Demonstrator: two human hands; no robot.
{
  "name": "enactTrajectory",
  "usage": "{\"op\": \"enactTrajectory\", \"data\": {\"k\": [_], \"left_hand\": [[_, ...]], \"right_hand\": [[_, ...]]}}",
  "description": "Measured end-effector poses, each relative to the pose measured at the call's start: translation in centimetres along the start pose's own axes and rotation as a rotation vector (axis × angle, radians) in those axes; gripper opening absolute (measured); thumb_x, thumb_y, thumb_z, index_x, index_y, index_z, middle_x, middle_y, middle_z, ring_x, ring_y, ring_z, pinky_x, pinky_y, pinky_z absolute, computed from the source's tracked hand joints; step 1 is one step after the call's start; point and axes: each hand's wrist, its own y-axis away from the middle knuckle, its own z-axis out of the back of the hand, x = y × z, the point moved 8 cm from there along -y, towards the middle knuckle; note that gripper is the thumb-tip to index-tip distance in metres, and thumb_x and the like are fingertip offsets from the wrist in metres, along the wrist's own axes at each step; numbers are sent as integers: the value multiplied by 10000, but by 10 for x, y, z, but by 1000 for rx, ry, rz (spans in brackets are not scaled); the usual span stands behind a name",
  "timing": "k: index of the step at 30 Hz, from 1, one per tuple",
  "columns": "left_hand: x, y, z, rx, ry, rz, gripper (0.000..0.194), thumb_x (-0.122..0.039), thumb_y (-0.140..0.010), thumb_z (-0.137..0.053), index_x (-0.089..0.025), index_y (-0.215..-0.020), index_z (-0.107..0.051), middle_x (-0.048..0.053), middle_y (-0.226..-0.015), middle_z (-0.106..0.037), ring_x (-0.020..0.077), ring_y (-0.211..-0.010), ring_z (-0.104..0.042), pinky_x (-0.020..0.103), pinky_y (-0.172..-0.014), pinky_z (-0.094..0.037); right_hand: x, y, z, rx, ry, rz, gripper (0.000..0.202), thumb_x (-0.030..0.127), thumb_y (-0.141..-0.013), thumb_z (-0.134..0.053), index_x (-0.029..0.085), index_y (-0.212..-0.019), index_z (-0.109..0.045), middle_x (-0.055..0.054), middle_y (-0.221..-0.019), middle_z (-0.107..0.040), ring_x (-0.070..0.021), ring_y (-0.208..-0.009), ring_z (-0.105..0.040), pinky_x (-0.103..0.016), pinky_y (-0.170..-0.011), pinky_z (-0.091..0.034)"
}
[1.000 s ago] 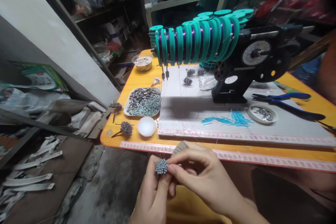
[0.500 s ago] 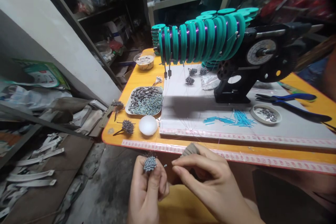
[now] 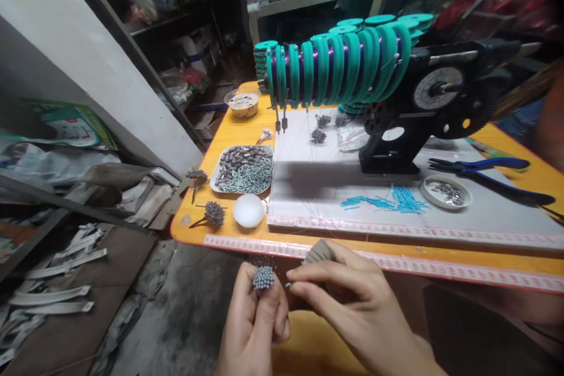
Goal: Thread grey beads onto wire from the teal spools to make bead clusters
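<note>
My left hand point(image 3: 259, 320) is closed around a bundle of thin grey-blue rods point(image 3: 263, 278), their round ends facing up toward me. Just right of it, my right hand point(image 3: 352, 299) pinches a tiny grey-blue rod point(image 3: 288, 285) between thumb and forefinger. A grey-brown ribbed piece point(image 3: 319, 251) shows at one of the right hand's fingers; whether it is worn or held I cannot tell. Both hands are in front of the table's near edge, close together but apart. Behind them, a white tray point(image 3: 214, 183) holds dark pieces and grey-blue rods.
The yellow table point(image 3: 194, 211) bears a white cup point(image 3: 248, 210), dark wire-like bundles point(image 3: 214, 214), blue sticks point(image 3: 403, 198), a dish of metal bits point(image 3: 446, 192) and pliers point(image 3: 497, 179). A black machine with green spools point(image 3: 337, 67) stands behind. A measuring tape point(image 3: 396, 259) lines the edge.
My left hand and its bundle have shifted slightly right, nearer my right hand. The tiny rod at my right fingertips has turned and now sits a little lower.
</note>
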Motion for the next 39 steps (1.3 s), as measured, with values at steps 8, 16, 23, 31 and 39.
{"op": "enactTrajectory", "data": {"k": [8,16,23,31,39], "left_hand": [[7,2,-4,34,20,76,530,-589,-828,-542,-175,-894,-217,-95,-562,-236,-65,-466,-269,58,-472,-278],[-49,11,39,-436,8,-421,487,-462,-837,-588,-158,-816,-207,-84,-539,-303,-30,-465,-379,90,-470,-342],[-42,4,28,-227,-88,-223,390,-428,-819,-614,-139,-950,-387,-1,-883,-518,-9,-719,-554,144,-676,-518],[-15,-2,-16,119,106,-117,346,-376,-898,-519,-106,-837,-310,-19,-693,-498,-57,-725,-512,62,-746,-426],[-6,3,0,-216,-168,-35,550,-615,-806,-550,-137,-834,-281,-59,-638,-399,-58,-579,-416,65,-606,-379]], "right_hand": [[-5,2,-5,98,8,7,177,187,-872,-612,210,-946,-772,-15,-766,-505,146,-755,-453,92,-688,-352],[11,6,3,-20,146,118,190,74,-803,-545,35,-644,-641,-32,-705,-435,114,-727,-367,11,-655,-264],[2,2,9,67,152,5,182,124,-866,-529,61,-768,-669,-21,-741,-460,123,-708,-371,30,-630,-278],[-11,0,-6,87,-94,-150,231,261,-917,-559,140,-917,-756,-29,-798,-507,143,-754,-464,105,-700,-395],[-22,6,-33,268,-365,-356,468,431,-954,-489,19,-999,-706,-45,-883,-485,106,-623,-530,78,-593,-485]]}}
